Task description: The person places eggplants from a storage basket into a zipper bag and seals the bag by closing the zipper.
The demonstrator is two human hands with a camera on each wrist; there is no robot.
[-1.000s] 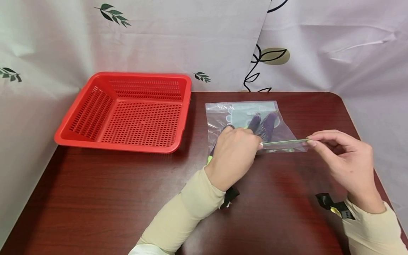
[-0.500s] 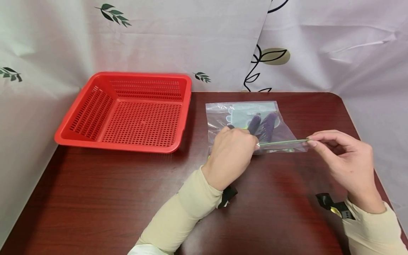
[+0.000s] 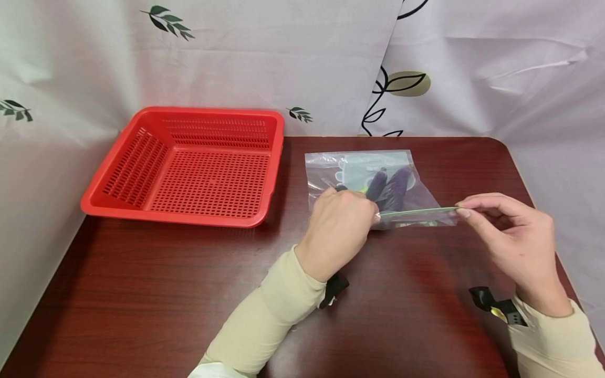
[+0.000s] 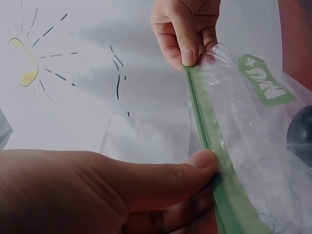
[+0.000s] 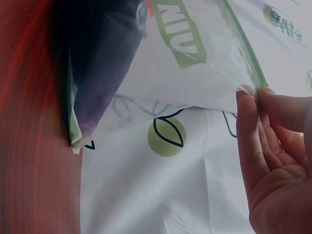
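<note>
Clear zip bag (image 3: 378,186) sits on the dark wood table (image 3: 142,294), right of the red basket (image 3: 189,165), w/ purple items (image 3: 389,186) showing thru the plastic. Its green zip strip (image 3: 418,211) is lifted off the table and stretched taut btwn both hands.

Left hand (image 3: 342,228) is clamped on the strip: in the left wrist view the thumb (image 4: 195,168) presses the green track (image 4: 209,141) against curled fingers beneath. Right hand (image 3: 512,236) pinches the far end corner, thumb and forefinger tips together on it (image 5: 251,97); other fingers relaxed, slightly curled.

To do this step well, judging by the setup: the right-hand pinch should act as a fixed anchor, strip kept straight and tight, no sag. Left thumb pad should ride flat on the track w/ even pressure, both ribs lined up under it, and no plastic or contents snagged in the seam, as any skipped stretch could leave a gap.

Pose: left forearm (image 3: 264,320) angles in from bottom centre, knuckles up, wrist a bit bent over the bag. Right forearm comes from the lower-right edge, hand raised off the table, palm turned inward toward the left hand.
</note>
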